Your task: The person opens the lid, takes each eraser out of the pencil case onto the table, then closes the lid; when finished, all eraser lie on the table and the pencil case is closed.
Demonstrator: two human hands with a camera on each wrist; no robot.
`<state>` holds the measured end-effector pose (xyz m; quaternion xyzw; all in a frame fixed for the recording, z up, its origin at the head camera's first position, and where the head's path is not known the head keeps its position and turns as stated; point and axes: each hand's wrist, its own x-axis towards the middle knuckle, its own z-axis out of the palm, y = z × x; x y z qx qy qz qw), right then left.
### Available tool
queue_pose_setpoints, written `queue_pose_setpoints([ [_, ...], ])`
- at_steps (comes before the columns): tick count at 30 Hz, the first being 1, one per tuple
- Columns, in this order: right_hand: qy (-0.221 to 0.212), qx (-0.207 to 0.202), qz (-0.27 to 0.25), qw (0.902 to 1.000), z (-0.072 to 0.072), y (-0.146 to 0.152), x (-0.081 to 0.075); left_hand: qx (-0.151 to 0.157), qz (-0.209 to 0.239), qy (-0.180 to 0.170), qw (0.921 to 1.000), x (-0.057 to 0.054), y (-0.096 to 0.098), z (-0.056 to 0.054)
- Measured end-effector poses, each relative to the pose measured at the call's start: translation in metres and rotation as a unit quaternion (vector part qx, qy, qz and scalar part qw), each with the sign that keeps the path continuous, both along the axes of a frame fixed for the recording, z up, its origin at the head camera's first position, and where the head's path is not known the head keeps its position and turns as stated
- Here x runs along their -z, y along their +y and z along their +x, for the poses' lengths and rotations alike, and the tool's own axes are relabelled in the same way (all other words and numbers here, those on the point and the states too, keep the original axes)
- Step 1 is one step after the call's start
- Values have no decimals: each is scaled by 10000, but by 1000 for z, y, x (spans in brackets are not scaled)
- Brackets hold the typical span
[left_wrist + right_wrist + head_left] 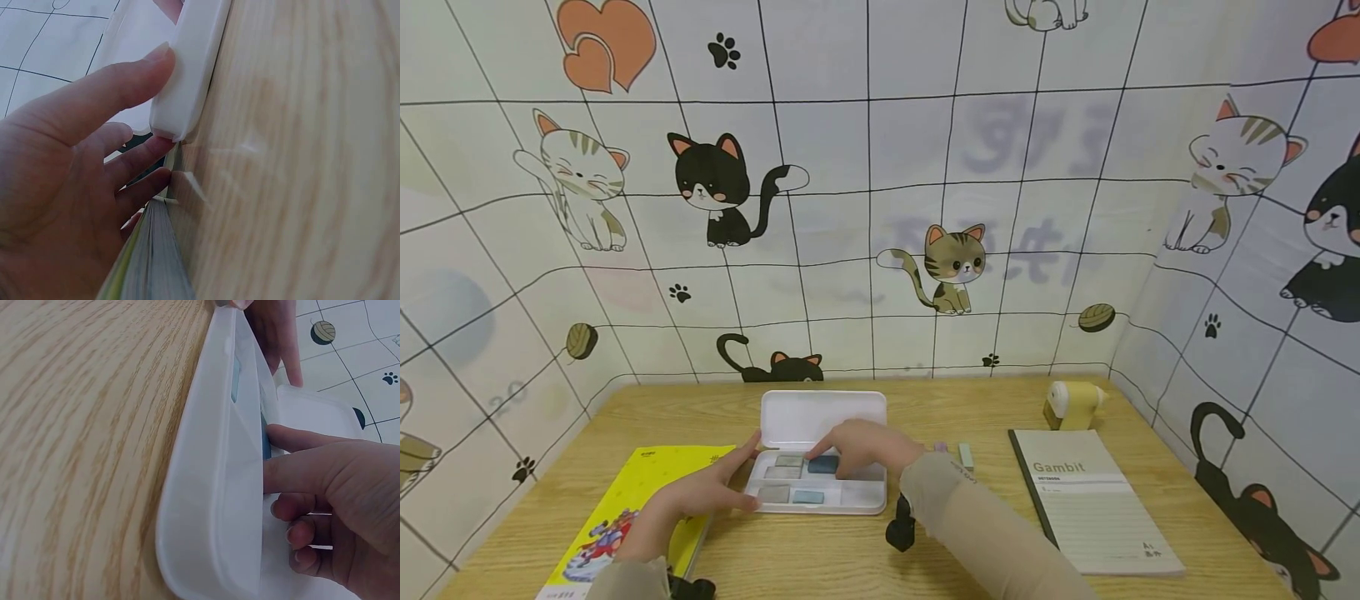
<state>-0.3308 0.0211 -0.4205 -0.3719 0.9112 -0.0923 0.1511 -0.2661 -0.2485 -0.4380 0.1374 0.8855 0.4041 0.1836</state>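
Your left forearm passes over a yellow book (658, 468) on the table (820, 558); your left hand (709, 486) spreads its fingers wide, touching the left end of an open white case (867, 497). Inside that, a dark blue block (823, 465) sits pinched between your right hand's (871, 447) thumb and index finger. Further right lie a pale green block (966, 456) and a notebook (1097, 508), a yellow-and-white object (1075, 405) just behind it.

Bright, even light fills the head view, soft grey blurs ghosting across the pale wall cloth (835, 150)! Over to the left wrist, dimmer here, pale glare on a soft-focus tabletop (300, 187); right wrist, gentle shadow hugging the white case (194, 512).
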Motion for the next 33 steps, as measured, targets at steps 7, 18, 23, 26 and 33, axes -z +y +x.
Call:
queue_pose_setpoints([
  [7,-16,27,-54,10000,1,1,-2,-23,-92,-35,9999,-1,1,0],
  [18,243,-331,53,9991,0,2,-3,42,-113,-10,9999,-1,-1,0],
  [23,173,-358,23,9992,-1,6,-4,125,-66,10,9999,0,0,0],
  [26,85,-293,-95,9995,-2,10,-6,57,-32,-33,10000,5,-2,-3],
  [33,-168,-217,-495,9984,0,19,-19,-150,66,-77,9998,11,-4,-6],
])
